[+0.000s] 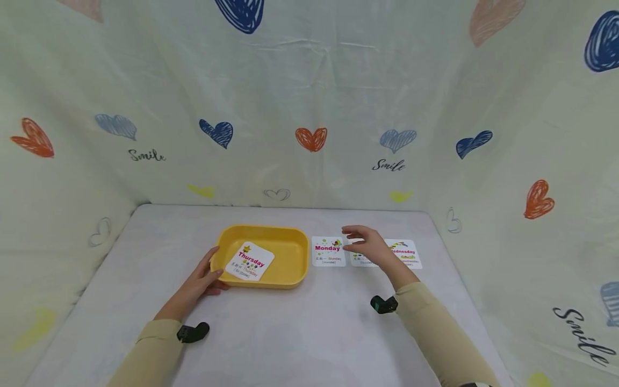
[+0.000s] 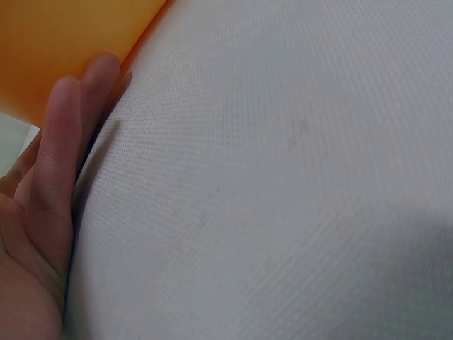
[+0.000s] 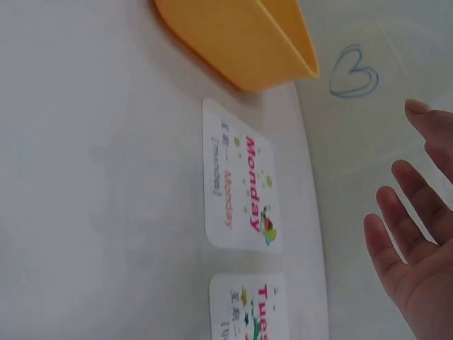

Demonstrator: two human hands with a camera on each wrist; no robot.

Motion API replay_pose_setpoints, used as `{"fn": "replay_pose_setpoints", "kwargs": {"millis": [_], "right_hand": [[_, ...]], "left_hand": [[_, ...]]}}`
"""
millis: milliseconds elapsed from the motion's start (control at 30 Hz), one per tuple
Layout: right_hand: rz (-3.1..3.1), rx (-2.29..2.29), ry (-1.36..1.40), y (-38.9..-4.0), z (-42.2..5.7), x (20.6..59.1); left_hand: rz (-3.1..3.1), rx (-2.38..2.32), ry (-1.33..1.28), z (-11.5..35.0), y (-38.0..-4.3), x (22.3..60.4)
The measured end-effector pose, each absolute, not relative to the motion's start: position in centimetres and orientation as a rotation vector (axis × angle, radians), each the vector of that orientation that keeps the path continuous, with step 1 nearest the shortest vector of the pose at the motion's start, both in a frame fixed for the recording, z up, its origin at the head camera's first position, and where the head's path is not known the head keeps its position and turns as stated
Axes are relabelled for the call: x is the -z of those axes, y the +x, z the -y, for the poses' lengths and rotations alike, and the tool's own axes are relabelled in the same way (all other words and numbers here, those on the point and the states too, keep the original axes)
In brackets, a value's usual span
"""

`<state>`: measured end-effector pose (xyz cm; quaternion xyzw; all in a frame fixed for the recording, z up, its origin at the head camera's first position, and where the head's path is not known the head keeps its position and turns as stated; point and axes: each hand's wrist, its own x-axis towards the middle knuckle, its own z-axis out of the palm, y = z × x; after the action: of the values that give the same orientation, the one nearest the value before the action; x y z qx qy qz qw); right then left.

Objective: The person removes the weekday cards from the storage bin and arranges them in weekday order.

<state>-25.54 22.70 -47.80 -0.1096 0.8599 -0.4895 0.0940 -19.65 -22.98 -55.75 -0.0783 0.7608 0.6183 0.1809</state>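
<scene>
Thursday card [image 1: 250, 261]: printed side up, askew in the yellow tray [image 1: 292, 258], just right of the fingertips of my left hand [image 1: 195, 279]. Its near edge comes up to the tray's near wall; whether it lies flat or leans there I cannot tell. Left fingers and thumb: set about the tray's left end, gripping it; how firmly is not shown. Right hand [image 1: 369, 245]: fingers spread and loosely bent, pinching nothing, raised clear of the table [image 1: 290, 333]. Below them, partly covered, is the Tuesday card [image 3: 248, 312]. To their left, next to the tray's right end, is the Monday card [image 1: 329, 258]; to their right, past the wrist, the Wednesday card [image 1: 408, 255]. The three make one row.

Judgement: step in hand looks like a changeover, three cards set out in weekday order, Thursday not yet taken up. The next move would call for my right fingers to cross left over Monday, pinch the Thursday card by an edge and square it, while my left grip steadies the tray. Possible snag: a thin card on smooth plastic gives fingertips little to catch.
</scene>
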Motion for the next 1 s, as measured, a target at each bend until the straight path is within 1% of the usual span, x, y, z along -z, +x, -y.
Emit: {"fn": "replay_pose_setpoints", "kwargs": {"millis": [533,1000], "right_hand": [[-2.338,1.451,-0.481,-25.9,-15.2,45.9],[-2.203,1.323,-0.560,-27.2,-10.7,46.3]], "left_hand": [[-2.128,-1.772,-0.213,23.0,-19.5,55.4],[-2.132,-1.752,-0.210,23.1,-19.4,54.9]]}}
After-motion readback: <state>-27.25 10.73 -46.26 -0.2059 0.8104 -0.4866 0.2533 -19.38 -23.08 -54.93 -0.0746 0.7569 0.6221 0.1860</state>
